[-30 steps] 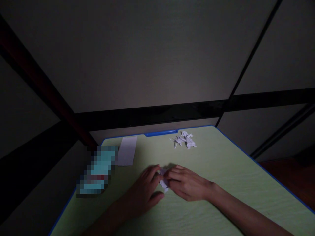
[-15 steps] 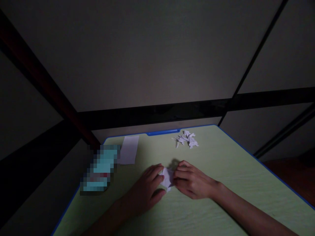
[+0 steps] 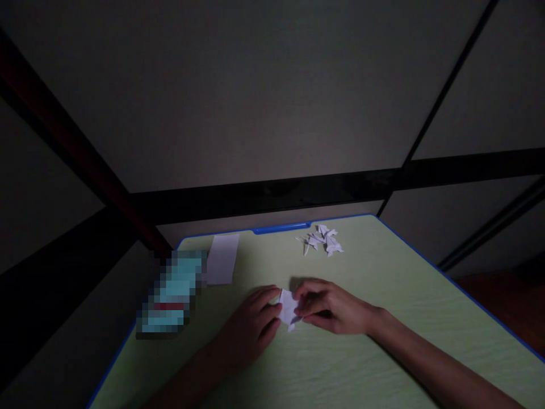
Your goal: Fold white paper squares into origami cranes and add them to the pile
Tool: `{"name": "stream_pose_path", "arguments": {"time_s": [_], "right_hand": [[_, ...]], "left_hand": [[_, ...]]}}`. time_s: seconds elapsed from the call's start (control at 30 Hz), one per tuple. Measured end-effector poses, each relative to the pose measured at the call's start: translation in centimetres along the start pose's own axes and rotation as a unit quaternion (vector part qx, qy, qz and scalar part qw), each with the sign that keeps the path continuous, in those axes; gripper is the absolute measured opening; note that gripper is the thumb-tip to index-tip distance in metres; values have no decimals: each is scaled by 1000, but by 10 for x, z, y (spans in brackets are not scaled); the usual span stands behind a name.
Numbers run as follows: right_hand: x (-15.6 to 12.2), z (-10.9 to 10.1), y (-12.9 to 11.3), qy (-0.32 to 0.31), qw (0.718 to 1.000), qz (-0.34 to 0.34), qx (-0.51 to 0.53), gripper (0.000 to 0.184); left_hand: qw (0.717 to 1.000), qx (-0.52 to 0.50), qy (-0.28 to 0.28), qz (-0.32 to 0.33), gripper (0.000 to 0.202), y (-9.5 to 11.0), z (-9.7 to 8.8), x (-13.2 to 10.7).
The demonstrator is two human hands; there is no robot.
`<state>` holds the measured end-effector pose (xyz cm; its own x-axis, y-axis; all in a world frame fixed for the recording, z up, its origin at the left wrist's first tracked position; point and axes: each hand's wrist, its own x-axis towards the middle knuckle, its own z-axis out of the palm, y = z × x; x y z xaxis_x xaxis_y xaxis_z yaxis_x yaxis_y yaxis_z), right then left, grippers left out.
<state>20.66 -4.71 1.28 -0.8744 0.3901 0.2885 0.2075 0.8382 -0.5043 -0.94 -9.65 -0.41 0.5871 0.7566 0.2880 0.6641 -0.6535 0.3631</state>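
A small white folded paper piece (image 3: 288, 308) lies on the pale green table (image 3: 383, 341) between my two hands. My left hand (image 3: 251, 326) pinches its left edge with curled fingers. From the right, my right hand (image 3: 332, 307) grips the piece's other edge with fingers pressed together. Both forearms rest low over the table surface. The room is dim.
A heap of several small white folded paper figures (image 3: 321, 241) sits near the table's far edge. A white paper sheet (image 3: 222, 259) lies at the far left beside a blurred teal object (image 3: 170, 295). A blue rim (image 3: 281, 228) borders the table; dark wall panels stand behind.
The paper piece has been opened out wider and now shows more between my hands. My right hand shifted slightly right and up; the left hand stayed almost in place.
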Motion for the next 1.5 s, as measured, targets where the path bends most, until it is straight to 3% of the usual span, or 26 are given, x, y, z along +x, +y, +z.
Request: {"name": "stream_pose_path", "arguments": {"time_s": [0.17,0.33,0.53,0.63,0.7,0.8,0.93,1.07,1.23,1.37,1.5], "right_hand": [[0,1,2,3,1000,13,13,19],[4,5,0,25,999,9,-21,20],[10,13,-4,60,996,33,-62,15],[13,16,-5,121,990,67,-15,8],[16,18,-6,201,973,101,57,5],[22,25,-6,315,917,164,184,7],[28,33,-5,325,840,248,357,20],[29,32,-6,350,787,257,439,28],[29,30,-7,343,762,245,492,27],[29,30,-7,332,763,240,500,25],[29,31,-6,328,763,230,508,24]], "left_hand": [[999,-11,23,-35,19,-2,0,1],[986,-112,39,-115,8,-1,-1,10],[951,-200,128,-199,13,1,7,20],[927,-237,186,-223,11,-5,8,20],[906,-269,219,-243,11,-8,7,20],[870,-341,229,-272,13,-9,5,21],[816,-421,226,-326,16,-1,0,25],[791,-448,214,-357,16,7,-6,27],[766,-486,221,-359,17,6,-5,27],[740,-540,218,-335,26,3,1,25],[739,-555,202,-324,38,1,3,25]]}}
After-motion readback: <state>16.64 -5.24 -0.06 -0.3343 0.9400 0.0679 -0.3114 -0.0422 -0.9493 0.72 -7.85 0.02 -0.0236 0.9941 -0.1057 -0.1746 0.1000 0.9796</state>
